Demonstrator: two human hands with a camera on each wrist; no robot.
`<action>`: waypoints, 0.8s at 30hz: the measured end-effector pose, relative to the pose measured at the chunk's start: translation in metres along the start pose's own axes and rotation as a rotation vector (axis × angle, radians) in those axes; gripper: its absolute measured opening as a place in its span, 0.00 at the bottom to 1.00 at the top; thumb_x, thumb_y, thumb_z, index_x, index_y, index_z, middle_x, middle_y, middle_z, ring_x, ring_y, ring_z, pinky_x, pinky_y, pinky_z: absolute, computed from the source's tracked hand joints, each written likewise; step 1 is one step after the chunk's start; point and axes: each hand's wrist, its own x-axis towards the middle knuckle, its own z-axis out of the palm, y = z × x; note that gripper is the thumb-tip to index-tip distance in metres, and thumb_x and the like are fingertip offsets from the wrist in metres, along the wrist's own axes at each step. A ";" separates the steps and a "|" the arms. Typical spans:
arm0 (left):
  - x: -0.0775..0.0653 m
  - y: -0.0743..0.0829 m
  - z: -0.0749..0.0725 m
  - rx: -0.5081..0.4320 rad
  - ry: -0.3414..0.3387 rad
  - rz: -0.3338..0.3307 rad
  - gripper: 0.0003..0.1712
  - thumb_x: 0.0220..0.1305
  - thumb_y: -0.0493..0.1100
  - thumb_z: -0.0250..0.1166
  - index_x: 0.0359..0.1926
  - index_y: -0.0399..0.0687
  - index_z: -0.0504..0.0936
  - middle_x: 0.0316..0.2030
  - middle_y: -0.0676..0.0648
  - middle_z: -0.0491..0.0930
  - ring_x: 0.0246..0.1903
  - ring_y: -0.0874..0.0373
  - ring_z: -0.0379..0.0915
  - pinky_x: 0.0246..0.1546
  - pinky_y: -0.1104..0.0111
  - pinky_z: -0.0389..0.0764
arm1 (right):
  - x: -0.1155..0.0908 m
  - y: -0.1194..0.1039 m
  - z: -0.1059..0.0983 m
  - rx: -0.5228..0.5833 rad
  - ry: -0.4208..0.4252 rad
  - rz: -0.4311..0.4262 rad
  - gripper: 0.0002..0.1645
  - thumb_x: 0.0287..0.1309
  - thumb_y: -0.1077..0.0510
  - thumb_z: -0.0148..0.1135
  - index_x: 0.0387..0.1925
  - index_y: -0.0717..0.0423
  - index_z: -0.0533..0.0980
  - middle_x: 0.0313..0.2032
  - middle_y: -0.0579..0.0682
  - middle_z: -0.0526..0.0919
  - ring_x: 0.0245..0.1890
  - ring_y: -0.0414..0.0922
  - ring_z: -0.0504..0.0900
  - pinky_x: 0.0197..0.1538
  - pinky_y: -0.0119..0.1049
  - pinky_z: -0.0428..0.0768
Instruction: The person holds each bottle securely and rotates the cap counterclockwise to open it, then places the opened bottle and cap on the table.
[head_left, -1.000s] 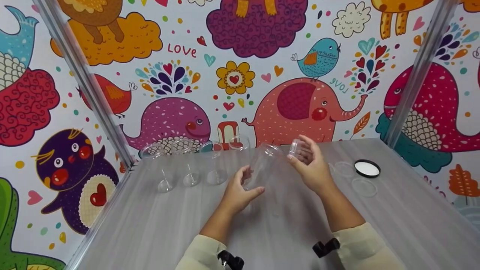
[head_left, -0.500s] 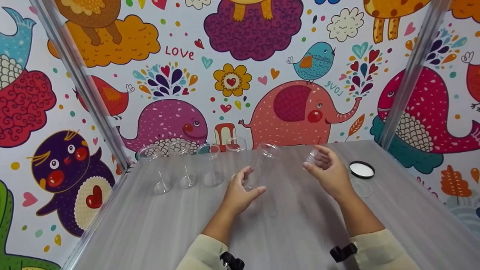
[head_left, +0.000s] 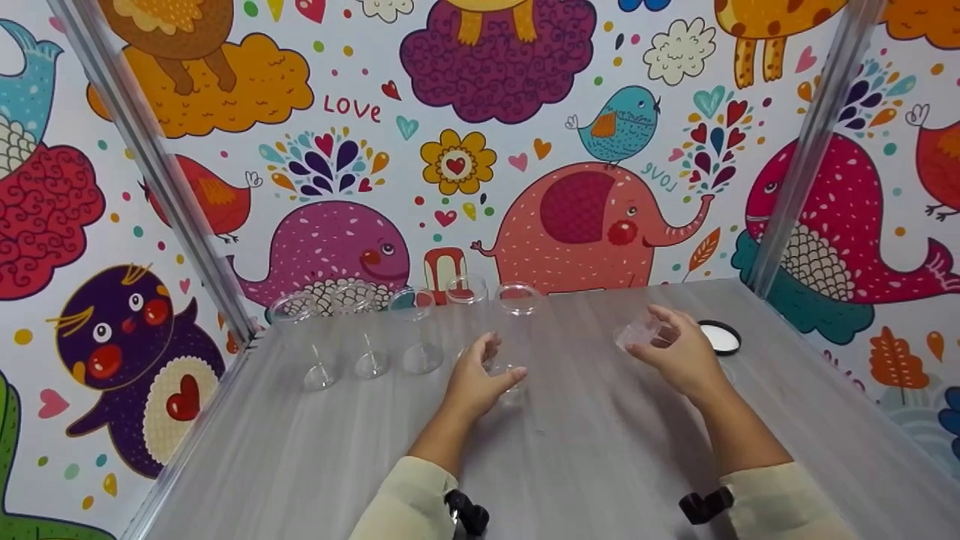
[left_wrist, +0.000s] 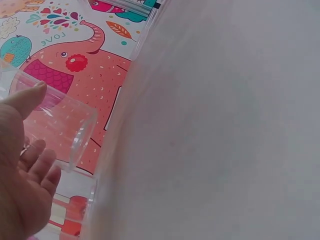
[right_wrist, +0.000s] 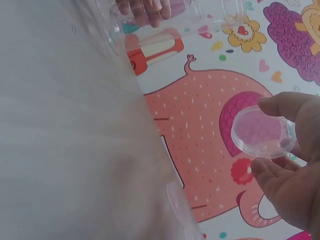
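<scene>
A clear cylindrical jar [head_left: 517, 319] stands about upright in the head view, its rim at the top. My left hand [head_left: 480, 382] holds its lower part, thumb on the near side and fingers curled round the other; the left wrist view shows the jar's bottom end [left_wrist: 80, 140] past the fingertips. Whether it touches the table cannot be told. To the right, my right hand [head_left: 679, 356] pinches a clear round lid [right_wrist: 260, 132] by its edge, between thumb and fingers, held up off the table and apart from the jar.
Several more clear jars, such as this one [head_left: 424, 356], stand in a row to the left. A black-rimmed white disc [head_left: 721, 337] lies behind my right hand, with a clear lid [head_left: 727, 373] partly hidden beside it. A patterned wall [head_left: 450, 247] borders the grey table [head_left: 600, 465].
My right hand has moved right with the lid, away from the jar, and the lid has tipped flatter. The jar in my left hand has gone from tilted to about upright.
</scene>
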 end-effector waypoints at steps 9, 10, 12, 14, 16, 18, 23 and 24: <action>0.018 0.004 0.016 -0.004 -0.007 0.005 0.48 0.63 0.51 0.79 0.77 0.44 0.67 0.74 0.43 0.75 0.77 0.45 0.70 0.78 0.49 0.72 | 0.004 0.024 -0.014 -0.099 -0.072 0.120 0.62 0.62 0.32 0.73 0.85 0.52 0.55 0.82 0.62 0.63 0.81 0.66 0.63 0.75 0.62 0.74; 0.019 0.005 0.019 -0.005 -0.006 -0.004 0.48 0.63 0.51 0.79 0.78 0.45 0.67 0.74 0.44 0.75 0.77 0.45 0.69 0.78 0.49 0.71 | 0.005 0.027 -0.015 -0.098 -0.079 0.143 0.62 0.62 0.32 0.73 0.85 0.53 0.55 0.82 0.62 0.62 0.81 0.67 0.62 0.76 0.63 0.73; 0.022 0.004 0.023 -0.011 -0.008 -0.019 0.48 0.63 0.51 0.79 0.78 0.46 0.67 0.75 0.44 0.74 0.78 0.46 0.68 0.79 0.50 0.71 | 0.007 0.032 -0.017 -0.104 -0.093 0.184 0.63 0.63 0.33 0.73 0.85 0.53 0.53 0.83 0.63 0.60 0.82 0.69 0.59 0.77 0.65 0.71; 0.025 0.004 0.028 -0.019 -0.007 -0.025 0.48 0.63 0.51 0.79 0.78 0.45 0.66 0.75 0.44 0.74 0.78 0.45 0.68 0.79 0.50 0.70 | 0.009 0.037 -0.019 -0.118 -0.105 0.207 0.62 0.64 0.34 0.73 0.85 0.55 0.53 0.82 0.65 0.59 0.82 0.69 0.59 0.78 0.66 0.68; 0.028 0.002 0.032 -0.035 -0.005 -0.036 0.49 0.63 0.51 0.80 0.78 0.45 0.66 0.76 0.44 0.73 0.79 0.45 0.67 0.79 0.51 0.70 | 0.010 0.043 -0.019 -0.145 -0.112 0.219 0.62 0.64 0.35 0.74 0.85 0.57 0.54 0.81 0.68 0.60 0.81 0.70 0.60 0.79 0.67 0.67; 0.031 0.001 0.035 -0.046 0.000 -0.054 0.49 0.63 0.51 0.79 0.78 0.45 0.65 0.76 0.44 0.73 0.79 0.46 0.66 0.80 0.51 0.70 | 0.011 0.049 -0.019 -0.169 -0.117 0.222 0.60 0.64 0.37 0.74 0.84 0.59 0.55 0.80 0.70 0.61 0.80 0.70 0.61 0.79 0.66 0.67; 0.038 -0.002 0.041 -0.066 0.028 -0.088 0.48 0.65 0.49 0.79 0.79 0.46 0.65 0.77 0.44 0.72 0.79 0.45 0.66 0.80 0.50 0.69 | 0.013 0.063 -0.018 -0.205 -0.126 0.218 0.57 0.64 0.41 0.75 0.81 0.65 0.60 0.77 0.73 0.65 0.76 0.70 0.68 0.78 0.66 0.69; 0.039 -0.003 0.042 -0.069 0.033 -0.096 0.48 0.64 0.49 0.79 0.79 0.46 0.65 0.77 0.44 0.72 0.79 0.45 0.66 0.80 0.50 0.69 | 0.013 0.066 -0.017 -0.218 -0.128 0.214 0.57 0.64 0.41 0.76 0.80 0.66 0.61 0.76 0.73 0.67 0.74 0.69 0.69 0.77 0.66 0.71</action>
